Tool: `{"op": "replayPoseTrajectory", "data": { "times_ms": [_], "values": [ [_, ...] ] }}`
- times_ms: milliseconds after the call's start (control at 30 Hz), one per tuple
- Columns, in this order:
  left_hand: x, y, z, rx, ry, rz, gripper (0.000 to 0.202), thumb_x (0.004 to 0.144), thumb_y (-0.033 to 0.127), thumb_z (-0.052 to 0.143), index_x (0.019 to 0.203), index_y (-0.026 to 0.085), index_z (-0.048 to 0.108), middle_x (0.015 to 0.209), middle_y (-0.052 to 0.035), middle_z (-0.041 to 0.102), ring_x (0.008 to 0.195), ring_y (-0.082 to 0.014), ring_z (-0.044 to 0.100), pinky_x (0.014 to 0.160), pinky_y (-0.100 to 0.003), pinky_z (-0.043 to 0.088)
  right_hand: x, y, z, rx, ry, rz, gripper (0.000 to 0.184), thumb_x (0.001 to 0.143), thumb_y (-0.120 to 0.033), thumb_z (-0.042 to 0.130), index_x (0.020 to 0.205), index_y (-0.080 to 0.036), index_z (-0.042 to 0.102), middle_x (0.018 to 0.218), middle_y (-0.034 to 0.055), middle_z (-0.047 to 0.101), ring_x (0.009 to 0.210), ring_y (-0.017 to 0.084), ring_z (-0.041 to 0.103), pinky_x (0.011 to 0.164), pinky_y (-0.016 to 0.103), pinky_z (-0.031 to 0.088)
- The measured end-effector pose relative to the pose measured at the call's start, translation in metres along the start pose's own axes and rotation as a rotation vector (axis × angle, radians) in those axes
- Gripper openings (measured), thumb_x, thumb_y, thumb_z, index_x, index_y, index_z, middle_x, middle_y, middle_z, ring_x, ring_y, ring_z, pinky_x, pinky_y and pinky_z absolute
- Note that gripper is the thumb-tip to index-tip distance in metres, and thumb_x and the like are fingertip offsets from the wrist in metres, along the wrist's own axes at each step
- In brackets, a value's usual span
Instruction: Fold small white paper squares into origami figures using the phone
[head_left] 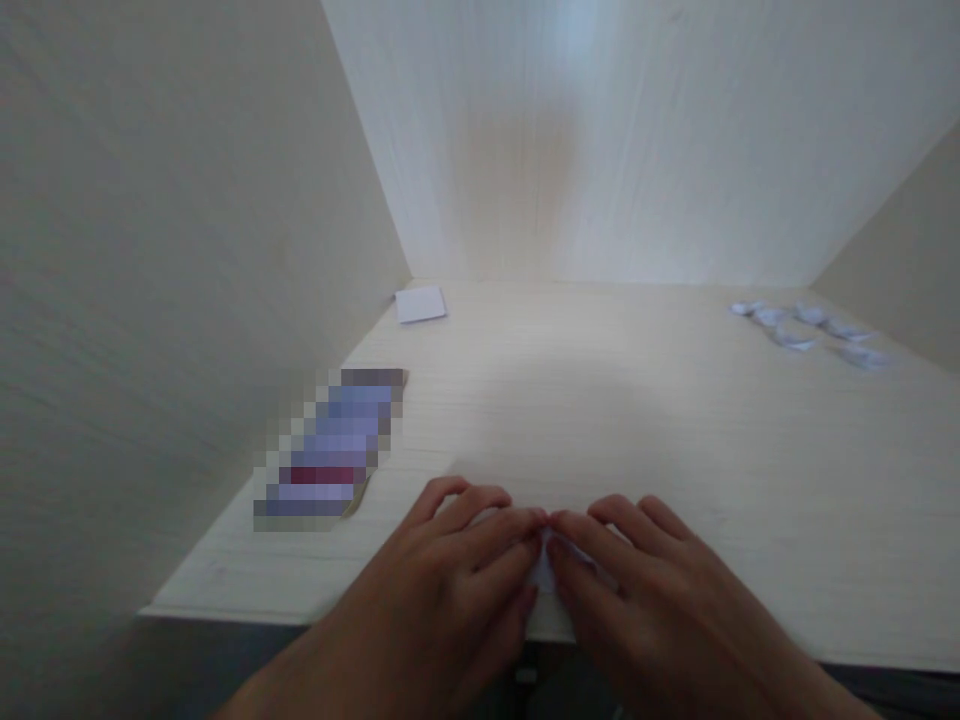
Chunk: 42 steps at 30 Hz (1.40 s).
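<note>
Both of my hands rest side by side at the near edge of a pale wooden desk (pixel 637 440). My left hand (pixel 450 570) and my right hand (pixel 637 580) meet at the fingertips. Between them a small white piece of paper (pixel 541 572) shows, and the curled fingers of both hands press it against the desk. Most of the paper is hidden under my fingers.
A small white square sheet (pixel 420 304) lies at the far left corner. A blurred-out flat object (pixel 330 450) lies along the left wall. Several small folded white paper pieces (pixel 814 330) are scattered at the far right. Pale walls enclose the desk on three sides.
</note>
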<state>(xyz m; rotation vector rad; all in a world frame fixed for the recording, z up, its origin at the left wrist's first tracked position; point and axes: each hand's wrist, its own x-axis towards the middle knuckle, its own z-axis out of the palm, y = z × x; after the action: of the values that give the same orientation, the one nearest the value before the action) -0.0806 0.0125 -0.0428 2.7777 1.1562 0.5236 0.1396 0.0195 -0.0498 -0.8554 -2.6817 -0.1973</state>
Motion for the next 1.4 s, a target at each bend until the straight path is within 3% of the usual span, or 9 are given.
{"op": "replayPoseTrajectory", "data": {
  "times_ms": [300,467,600,800,933,1100,1267,1400],
  "values": [
    [0.004,0.008,-0.005,-0.013,-0.012,0.003,0.022,0.088,0.014,0.058,0.108,0.02,0.063,0.103,-0.0038,0.069,0.095,-0.0223,0.059,0.099,-0.045,0.043,0.023,0.025,-0.024,0.098,-0.161,-0.225,0.011,0.086,-0.02,0.06,0.097,-0.02,0.063,0.08,0.0048,0.066,0.074,0.022,0.056,0.076,0.039,0.04],
    [-0.002,0.003,0.005,0.002,-0.009,0.037,0.021,0.092,0.02,0.055,0.112,0.018,0.062,0.105,-0.0056,0.069,0.098,-0.023,0.059,0.111,-0.049,0.036,0.022,0.029,-0.032,0.088,-0.228,-0.222,0.021,0.082,-0.013,0.059,0.102,-0.016,0.064,0.081,0.0065,0.067,0.075,0.022,0.056,0.078,0.038,0.038],
    [-0.003,0.003,0.008,0.037,-0.014,0.039,0.025,0.096,0.024,0.05,0.118,0.019,0.063,0.114,-0.0057,0.069,0.107,-0.0239,0.059,0.116,-0.052,0.031,0.015,0.026,-0.034,0.043,-0.228,-0.206,0.03,0.085,-0.009,0.054,0.114,-0.014,0.063,0.087,0.0081,0.069,0.079,0.022,0.059,0.078,0.038,0.037],
    [-0.001,0.012,0.001,0.099,-0.062,0.037,0.032,0.1,0.036,0.05,0.122,0.017,0.064,0.118,-0.01,0.068,0.111,-0.0264,0.061,0.113,-0.053,0.035,-0.002,0.018,-0.034,-0.086,-0.234,-0.215,0.039,0.086,-0.012,0.055,0.125,-0.008,0.06,0.095,0.0134,0.071,0.084,0.024,0.063,0.081,0.04,0.038],
    [-0.002,0.016,-0.001,0.137,-0.049,0.057,0.04,0.098,0.047,0.055,0.121,0.016,0.065,0.122,-0.012,0.068,0.114,-0.0293,0.06,0.112,-0.053,0.036,-0.014,0.009,-0.038,-0.167,-0.233,-0.215,0.031,0.086,-0.013,0.057,0.115,-0.01,0.066,0.106,0.0163,0.071,0.087,0.025,0.063,0.083,0.042,0.038],
    [-0.003,0.018,-0.001,0.177,-0.049,0.056,0.039,0.097,0.048,0.057,0.12,0.017,0.065,0.122,-0.0112,0.068,0.113,-0.0287,0.06,0.11,-0.051,0.036,-0.026,-0.001,-0.043,-0.206,-0.245,-0.22,0.028,0.085,-0.017,0.06,0.111,-0.012,0.069,0.119,0.0165,0.069,0.094,0.027,0.062,0.084,0.044,0.039],
    [-0.004,0.022,-0.001,0.235,-0.023,0.069,0.044,0.096,0.051,0.057,0.119,0.015,0.065,0.12,-0.0128,0.068,0.115,-0.03,0.059,0.11,-0.051,0.035,-0.039,-0.008,-0.053,-0.17,-0.279,-0.064,0.046,0.085,-0.018,0.06,0.13,-0.009,0.061,0.119,0.0187,0.068,0.1,0.028,0.061,0.088,0.045,0.039],
    [-0.005,0.026,0.002,0.247,-0.005,0.077,0.048,0.095,0.056,0.056,0.117,0.014,0.066,0.12,-0.0128,0.068,0.115,-0.0298,0.059,0.112,-0.051,0.033,-0.031,-0.007,-0.056,-0.041,-0.259,0.124,0.033,0.093,-0.023,0.057,0.124,-0.016,0.066,0.108,0.0145,0.072,0.103,0.026,0.062,0.095,0.045,0.038]
  ]
}}
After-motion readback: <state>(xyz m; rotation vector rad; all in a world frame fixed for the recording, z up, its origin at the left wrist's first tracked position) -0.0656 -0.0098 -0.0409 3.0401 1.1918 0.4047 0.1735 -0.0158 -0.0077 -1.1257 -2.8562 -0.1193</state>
